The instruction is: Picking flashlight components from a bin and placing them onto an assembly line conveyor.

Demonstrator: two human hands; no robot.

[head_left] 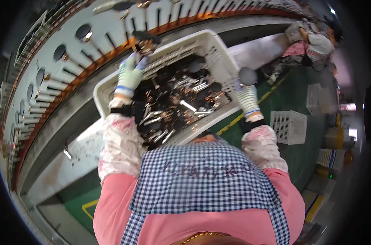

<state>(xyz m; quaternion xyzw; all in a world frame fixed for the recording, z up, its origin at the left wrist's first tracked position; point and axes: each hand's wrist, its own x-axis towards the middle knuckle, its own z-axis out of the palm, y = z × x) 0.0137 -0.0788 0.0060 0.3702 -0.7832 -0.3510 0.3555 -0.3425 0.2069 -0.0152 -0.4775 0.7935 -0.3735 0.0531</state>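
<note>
A white plastic crate (212, 41) rests in front of me, filled with several dark-headed metal parts (181, 98). My left hand (131, 73), in a striped work glove, reaches past the crate's far left rim and grips one dark-headed part (146, 38) against the slotted ring. My right hand (247, 87), also gloved, sits at the crate's right rim, closed on a dark round-headed part (248, 74). Patterned sleeve covers wrap both forearms.
A large curved machine ring (71, 61) with slots, round holes and an orange band arcs across the top left. A grey ledge (67, 163) runs below it. Another person (312, 41) crouches at the top right. A white crate (289, 126) and boxes stand on the green floor at right.
</note>
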